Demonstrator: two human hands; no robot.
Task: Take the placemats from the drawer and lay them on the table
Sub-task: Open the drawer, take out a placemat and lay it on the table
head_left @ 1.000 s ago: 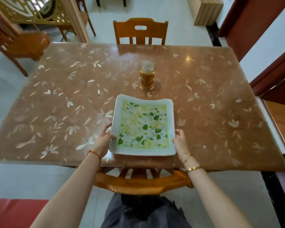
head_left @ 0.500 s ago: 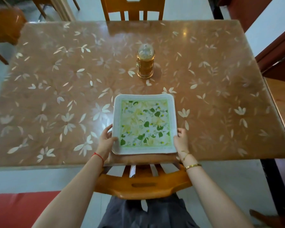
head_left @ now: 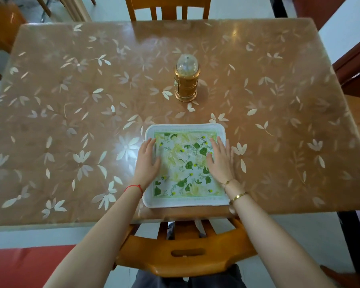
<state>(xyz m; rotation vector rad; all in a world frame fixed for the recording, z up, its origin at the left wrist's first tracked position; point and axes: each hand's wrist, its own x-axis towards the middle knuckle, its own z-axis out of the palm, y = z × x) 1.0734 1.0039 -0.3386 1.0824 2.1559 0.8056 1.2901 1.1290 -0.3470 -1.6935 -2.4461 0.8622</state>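
Laying step: left hand (head_left: 147,161) and right hand (head_left: 219,161) press flat-fingered on the placemat (head_left: 184,163) — just this side of the lantern (head_left: 186,82). Next, probably lift away.

One placemat (head_left: 185,161), one gold lantern (head_left: 187,84), one table (head_left: 71,121), two wooden chairs (head_left: 183,256) (head_left: 167,8), two hands (head_left: 147,163) (head_left: 219,163).

No text, label, brand, number or sign can be read. Faint green marks are seen along the printed border of the placemat (head_left: 185,159), but they are too small and blurred to be made out.
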